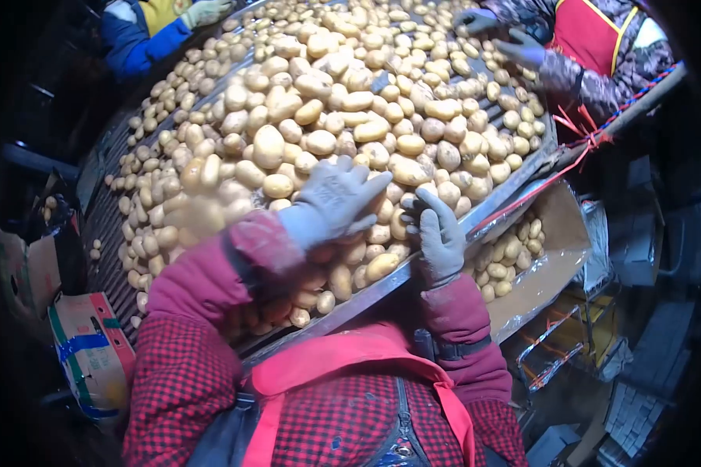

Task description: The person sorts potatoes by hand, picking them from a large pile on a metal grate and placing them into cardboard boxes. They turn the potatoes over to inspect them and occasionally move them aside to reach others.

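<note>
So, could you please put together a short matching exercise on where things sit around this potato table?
Things:
1. left hand
2. right hand
3. carton of potatoes
4. co-worker in a red apron

Places:
A. below the table's right edge
B. far right corner
C. spread over the potatoes
D. at the near metal rim

Pairs: 1-C, 2-D, 3-A, 4-B

Around my sorting spot: boxes and two co-workers.

A foil-lined cardboard box is sitting just below the metal edge to my right, holding a small heap of yellow potatoes. A printed cardboard carton with blue tape is standing low on my left. Across from me, a person in a red apron is reaching in with grey-gloved hands, while another person's blue sleeve is showing at the far left corner.
</note>
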`<state>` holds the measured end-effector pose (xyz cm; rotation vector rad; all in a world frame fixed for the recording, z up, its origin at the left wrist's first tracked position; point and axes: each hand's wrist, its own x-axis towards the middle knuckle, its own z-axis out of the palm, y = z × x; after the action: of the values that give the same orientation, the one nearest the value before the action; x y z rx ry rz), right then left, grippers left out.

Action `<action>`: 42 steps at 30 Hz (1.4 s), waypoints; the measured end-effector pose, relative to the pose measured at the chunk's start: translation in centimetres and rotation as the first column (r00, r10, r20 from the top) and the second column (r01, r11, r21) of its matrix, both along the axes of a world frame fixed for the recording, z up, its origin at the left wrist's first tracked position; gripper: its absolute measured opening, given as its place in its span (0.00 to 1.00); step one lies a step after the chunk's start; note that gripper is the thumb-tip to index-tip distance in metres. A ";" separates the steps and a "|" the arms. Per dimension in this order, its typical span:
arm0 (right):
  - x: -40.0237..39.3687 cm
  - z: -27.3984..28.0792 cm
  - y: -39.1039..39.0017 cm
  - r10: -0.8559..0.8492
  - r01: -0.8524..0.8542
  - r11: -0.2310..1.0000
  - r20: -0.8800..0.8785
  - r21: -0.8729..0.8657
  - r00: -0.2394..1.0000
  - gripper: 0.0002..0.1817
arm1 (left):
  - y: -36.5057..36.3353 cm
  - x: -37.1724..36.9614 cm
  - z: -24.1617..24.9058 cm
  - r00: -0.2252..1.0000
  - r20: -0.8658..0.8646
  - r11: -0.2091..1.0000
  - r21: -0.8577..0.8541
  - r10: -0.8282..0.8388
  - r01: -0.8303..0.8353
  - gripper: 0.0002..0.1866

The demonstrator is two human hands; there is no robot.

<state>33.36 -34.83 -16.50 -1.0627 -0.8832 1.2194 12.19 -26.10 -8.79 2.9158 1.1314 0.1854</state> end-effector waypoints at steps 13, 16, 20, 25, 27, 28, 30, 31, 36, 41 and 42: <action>-2.1 3.8 -0.1 0.065 -0.155 0.972 -0.438 -0.174 0.896 0.33 | -0.5 -0.1 -1.0 0.900 0.429 0.992 -0.120 0.084 -0.035 0.38; -2.5 0.8 0.5 0.177 -0.232 0.970 -0.433 -0.077 0.884 0.36 | -1.7 0.5 1.7 0.808 0.588 0.951 -0.273 0.047 0.144 0.37; -2.6 3.8 0.8 0.218 -0.359 0.913 -0.513 -0.195 0.831 0.44 | 0.0 -3.8 4.6 0.754 0.622 0.973 -0.210 0.208 -0.095 0.35; -3.1 5.5 0.8 0.082 -0.300 0.904 -0.566 -0.303 0.820 0.42 | 2.9 -11.4 1.9 0.797 0.326 0.790 0.192 0.508 -0.582 0.36; -2.9 5.0 1.1 0.075 -0.310 0.903 -0.602 -0.297 0.795 0.42 | 3.1 -11.0 2.2 0.807 -0.074 0.803 0.190 0.586 -0.565 0.36; -2.9 4.7 1.2 0.065 -0.315 0.903 -0.634 -0.291 0.771 0.42 | 3.5 -10.5 2.0 0.807 -0.075 0.803 0.187 0.586 -0.566 0.36; -2.8 4.4 1.0 0.070 -0.314 0.902 -0.616 -0.298 0.784 0.42 | 4.7 -9.4 1.6 0.799 -0.082 0.783 0.280 0.596 -0.555 0.37; -2.7 4.2 1.2 0.079 -0.312 0.904 -0.604 -0.291 0.793 0.42 | 5.4 -9.1 1.9 0.769 -0.146 0.776 0.239 0.623 -0.583 0.39; -2.0 2.2 1.2 0.249 -0.442 0.872 -0.587 -0.211 0.771 0.41 | 4.9 -10.0 1.0 0.810 -0.038 0.802 0.174 0.585 -0.571 0.41; -3.9 3.8 2.7 0.279 -0.429 0.883 -0.523 -0.190 0.806 0.37 | 3.4 -10.2 -0.1 0.825 0.186 0.834 0.047 0.534 -0.550 0.43; -4.3 5.2 3.2 0.289 -0.438 0.879 -0.520 -0.189 0.804 0.37 | 3.2 -10.5 -0.6 0.819 0.188 0.827 0.047 0.543 -0.560 0.43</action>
<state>29.08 -31.67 -11.29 -0.7747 -0.5299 1.9008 1.68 -22.90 -9.40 2.4881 1.9529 0.4919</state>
